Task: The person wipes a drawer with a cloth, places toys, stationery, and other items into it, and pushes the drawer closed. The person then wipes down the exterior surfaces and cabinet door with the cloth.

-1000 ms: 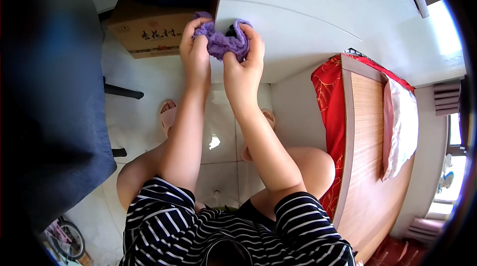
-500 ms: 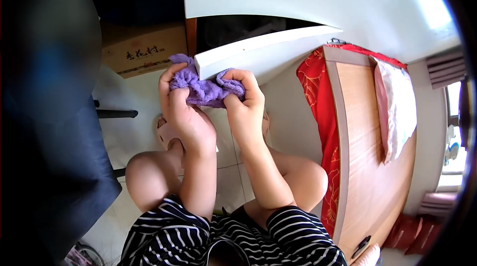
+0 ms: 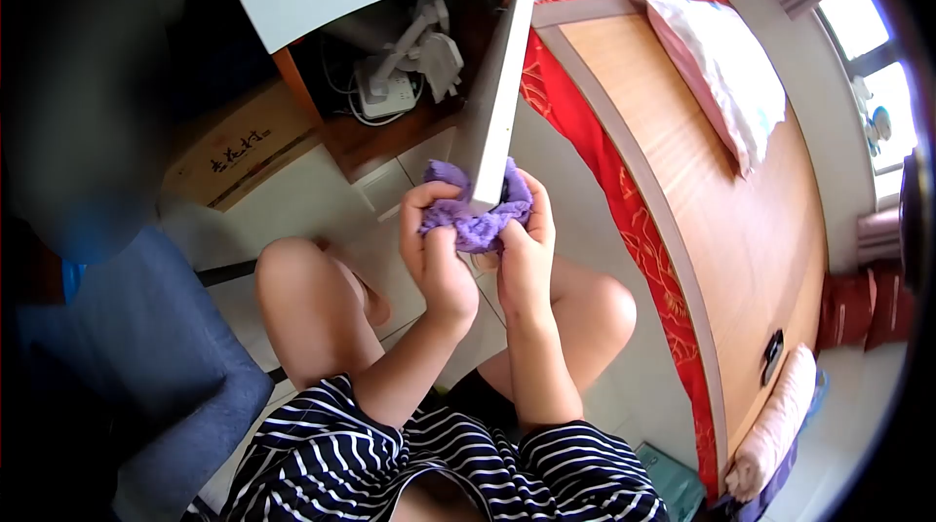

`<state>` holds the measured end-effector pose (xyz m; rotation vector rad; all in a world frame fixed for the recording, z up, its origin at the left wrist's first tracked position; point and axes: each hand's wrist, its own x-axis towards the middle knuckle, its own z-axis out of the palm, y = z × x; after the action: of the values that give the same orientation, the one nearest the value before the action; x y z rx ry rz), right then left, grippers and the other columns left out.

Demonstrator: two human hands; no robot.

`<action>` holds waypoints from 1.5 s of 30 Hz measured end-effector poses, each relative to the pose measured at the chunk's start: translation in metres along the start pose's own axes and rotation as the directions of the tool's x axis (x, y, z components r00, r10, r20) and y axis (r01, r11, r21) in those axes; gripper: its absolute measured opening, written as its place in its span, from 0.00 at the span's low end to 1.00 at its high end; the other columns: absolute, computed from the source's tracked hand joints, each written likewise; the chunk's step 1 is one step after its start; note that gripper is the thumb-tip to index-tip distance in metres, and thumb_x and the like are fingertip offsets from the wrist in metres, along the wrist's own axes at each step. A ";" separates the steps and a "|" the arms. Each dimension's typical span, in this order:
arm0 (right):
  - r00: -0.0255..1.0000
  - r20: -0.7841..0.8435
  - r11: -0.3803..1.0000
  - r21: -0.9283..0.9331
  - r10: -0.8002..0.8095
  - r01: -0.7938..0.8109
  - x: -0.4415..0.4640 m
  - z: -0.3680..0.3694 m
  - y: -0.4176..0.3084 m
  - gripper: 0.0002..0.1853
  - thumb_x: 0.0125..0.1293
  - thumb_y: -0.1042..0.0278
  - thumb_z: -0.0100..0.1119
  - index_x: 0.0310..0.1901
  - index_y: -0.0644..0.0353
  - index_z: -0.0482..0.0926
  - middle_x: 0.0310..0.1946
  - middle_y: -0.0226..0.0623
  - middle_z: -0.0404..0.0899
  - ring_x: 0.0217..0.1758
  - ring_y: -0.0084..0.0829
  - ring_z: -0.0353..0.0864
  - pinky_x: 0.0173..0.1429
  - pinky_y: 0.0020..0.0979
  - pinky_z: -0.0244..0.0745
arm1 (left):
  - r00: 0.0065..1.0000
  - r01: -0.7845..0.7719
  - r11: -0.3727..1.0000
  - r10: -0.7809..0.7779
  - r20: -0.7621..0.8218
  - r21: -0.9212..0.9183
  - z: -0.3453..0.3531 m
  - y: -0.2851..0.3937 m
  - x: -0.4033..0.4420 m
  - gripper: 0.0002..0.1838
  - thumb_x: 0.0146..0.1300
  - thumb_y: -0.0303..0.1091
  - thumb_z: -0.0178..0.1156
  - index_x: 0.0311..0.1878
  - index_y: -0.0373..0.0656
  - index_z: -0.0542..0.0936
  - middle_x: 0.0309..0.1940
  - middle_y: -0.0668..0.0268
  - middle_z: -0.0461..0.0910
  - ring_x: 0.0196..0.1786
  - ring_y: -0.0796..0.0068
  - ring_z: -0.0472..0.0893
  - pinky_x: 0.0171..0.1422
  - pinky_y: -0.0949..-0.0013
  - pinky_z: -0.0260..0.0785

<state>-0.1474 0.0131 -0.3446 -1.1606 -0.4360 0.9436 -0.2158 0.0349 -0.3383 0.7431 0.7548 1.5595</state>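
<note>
A purple cloth (image 3: 475,232) is bunched around the lower corner of a white cabinet door (image 3: 501,98), which stands swung out from its cabinet. My left hand (image 3: 439,254) grips the cloth on the left side of the door, thumb toward me. On the other side, my right hand (image 3: 527,244) is closed on the cloth's right end. The fingertips of both hands are partly hidden by the fabric. Inside the opened cabinet sit a white power strip (image 3: 388,95) with cables and a white jointed device (image 3: 429,49).
A brown cardboard box (image 3: 239,152) lies left of the cabinet. At far left is a dark blue chair (image 3: 185,347). To the right stands a bed with a wooden-looking mat (image 3: 702,191), red edging (image 3: 634,220), a pillow (image 3: 717,83) and a pinkish roll (image 3: 775,425).
The door has swung wider toward the right, showing the cabinet's inside. Both hands and the cloth have moved right and down with its corner, and the view has turned.
</note>
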 end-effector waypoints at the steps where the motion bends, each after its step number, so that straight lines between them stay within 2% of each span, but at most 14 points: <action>1: 0.997 -0.059 0.999 0.018 -0.040 0.041 -0.005 -0.002 -0.003 0.29 0.54 0.87 0.38 0.60 0.63 0.66 0.52 0.35 0.70 0.51 0.23 0.72 0.55 0.24 0.69 | 0.995 0.072 0.997 -0.075 0.071 0.037 0.000 -0.001 -0.005 0.17 0.50 0.26 0.43 0.44 0.36 0.72 0.40 0.65 0.72 0.42 0.78 0.70 0.52 0.75 0.62; 3: 0.986 -0.146 0.997 0.024 -0.076 0.080 -0.015 -0.013 -0.001 0.30 0.55 0.86 0.39 0.62 0.63 0.64 0.54 0.36 0.70 0.52 0.24 0.72 0.57 0.25 0.70 | 0.978 0.108 0.990 -0.122 0.167 0.088 0.003 -0.006 -0.013 0.17 0.51 0.26 0.42 0.44 0.36 0.72 0.37 0.67 0.72 0.39 0.81 0.69 0.49 0.77 0.62; 4: 0.982 -0.166 0.995 0.025 -0.093 0.099 -0.017 -0.017 -0.002 0.30 0.55 0.86 0.39 0.62 0.63 0.64 0.54 0.36 0.70 0.52 0.24 0.72 0.57 0.25 0.70 | 0.960 0.185 0.981 -0.194 0.200 0.064 0.009 0.002 -0.016 0.16 0.53 0.25 0.42 0.45 0.37 0.73 0.36 0.69 0.72 0.37 0.83 0.68 0.45 0.79 0.63; 7: 0.972 -0.208 0.994 0.004 -0.108 0.111 -0.029 -0.022 -0.015 0.30 0.55 0.87 0.38 0.62 0.63 0.64 0.52 0.38 0.71 0.50 0.25 0.74 0.54 0.25 0.72 | 0.950 0.148 0.987 -0.161 0.266 0.069 0.012 -0.012 -0.018 0.15 0.55 0.25 0.42 0.45 0.38 0.73 0.36 0.69 0.72 0.36 0.83 0.68 0.44 0.80 0.63; 8: 0.968 -0.225 0.993 0.003 -0.116 0.120 -0.031 -0.024 -0.014 0.30 0.55 0.87 0.38 0.62 0.63 0.64 0.51 0.38 0.71 0.49 0.25 0.74 0.53 0.25 0.73 | 0.935 0.168 0.982 -0.185 0.301 0.082 0.013 -0.012 -0.016 0.15 0.54 0.22 0.39 0.42 0.37 0.73 0.38 0.66 0.71 0.40 0.78 0.70 0.50 0.75 0.65; 10: 0.952 -0.276 0.990 0.008 -0.132 0.140 -0.033 -0.025 -0.012 0.29 0.54 0.87 0.38 0.61 0.63 0.65 0.49 0.39 0.72 0.45 0.26 0.76 0.47 0.25 0.75 | 0.892 0.207 0.972 -0.233 0.388 0.107 0.016 -0.011 -0.015 0.15 0.56 0.23 0.39 0.43 0.37 0.74 0.39 0.65 0.73 0.40 0.79 0.71 0.48 0.76 0.66; 13: 0.955 -0.271 0.990 0.040 -0.120 0.136 -0.026 -0.040 -0.002 0.28 0.54 0.87 0.38 0.60 0.63 0.66 0.48 0.39 0.72 0.45 0.27 0.76 0.46 0.26 0.76 | 0.832 0.324 0.940 -0.335 0.442 0.103 0.022 -0.018 -0.013 0.15 0.58 0.23 0.39 0.44 0.37 0.74 0.40 0.65 0.75 0.41 0.79 0.73 0.48 0.75 0.68; 17: 0.951 -0.282 0.992 -0.034 -0.125 0.121 -0.024 -0.041 -0.011 0.28 0.51 0.87 0.39 0.56 0.63 0.69 0.45 0.37 0.74 0.43 0.25 0.76 0.46 0.25 0.75 | 0.832 0.319 0.942 -0.330 0.445 0.103 0.026 -0.028 -0.008 0.14 0.60 0.24 0.41 0.45 0.35 0.74 0.41 0.63 0.75 0.42 0.76 0.74 0.49 0.73 0.70; 20: 0.933 -0.327 0.988 -0.004 -0.149 0.156 -0.027 -0.042 -0.015 0.27 0.54 0.87 0.39 0.58 0.65 0.67 0.50 0.39 0.72 0.50 0.27 0.75 0.55 0.27 0.72 | 0.786 0.351 0.924 -0.379 0.489 0.152 0.029 -0.025 -0.004 0.15 0.60 0.24 0.42 0.48 0.36 0.73 0.41 0.63 0.75 0.42 0.76 0.74 0.49 0.74 0.70; 24: 0.897 -0.369 0.961 0.028 -0.245 0.274 -0.029 -0.052 -0.024 0.27 0.54 0.86 0.40 0.59 0.65 0.67 0.52 0.39 0.71 0.53 0.28 0.74 0.56 0.27 0.72 | 0.705 0.389 0.901 -0.427 0.566 0.194 0.041 -0.027 -0.009 0.17 0.60 0.23 0.46 0.53 0.36 0.73 0.44 0.65 0.76 0.44 0.78 0.75 0.51 0.75 0.69; 32: 0.884 -0.324 0.940 -0.054 -0.335 0.337 0.010 -0.104 -0.041 0.29 0.51 0.86 0.40 0.58 0.65 0.67 0.51 0.38 0.71 0.51 0.27 0.73 0.55 0.25 0.70 | 0.655 0.411 0.877 -0.474 0.588 0.250 0.082 -0.055 -0.017 0.19 0.60 0.24 0.45 0.55 0.36 0.72 0.44 0.62 0.76 0.43 0.75 0.77 0.48 0.72 0.72; 35: 0.892 -0.358 0.951 0.031 -0.277 0.308 0.015 -0.110 -0.051 0.29 0.51 0.86 0.41 0.59 0.65 0.66 0.51 0.38 0.71 0.52 0.27 0.73 0.56 0.25 0.70 | 0.637 0.385 0.887 -0.456 0.622 0.256 0.094 -0.065 -0.017 0.19 0.60 0.24 0.45 0.56 0.36 0.72 0.45 0.62 0.76 0.43 0.75 0.77 0.49 0.72 0.72; 39: 0.913 -0.292 0.951 0.033 -0.285 0.308 0.020 -0.124 -0.052 0.29 0.51 0.86 0.40 0.59 0.65 0.66 0.51 0.38 0.70 0.50 0.26 0.73 0.55 0.25 0.70 | 0.614 0.464 0.850 -0.512 0.600 0.251 0.099 -0.067 -0.017 0.19 0.62 0.24 0.47 0.57 0.37 0.72 0.47 0.62 0.76 0.45 0.74 0.77 0.51 0.72 0.71; 45: 0.855 -0.404 0.924 0.058 -0.325 0.379 -0.019 -0.095 -0.078 0.28 0.53 0.85 0.41 0.59 0.65 0.67 0.51 0.39 0.71 0.51 0.27 0.72 0.56 0.25 0.68 | 0.627 0.636 0.761 -0.605 0.491 0.126 0.092 -0.036 -0.009 0.16 0.65 0.25 0.49 0.56 0.41 0.73 0.46 0.64 0.77 0.45 0.74 0.78 0.51 0.71 0.71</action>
<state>-0.0583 -0.0643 -0.3056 -1.0645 -0.2441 0.3987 -0.1193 0.0346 -0.3138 0.7010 0.4800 0.6888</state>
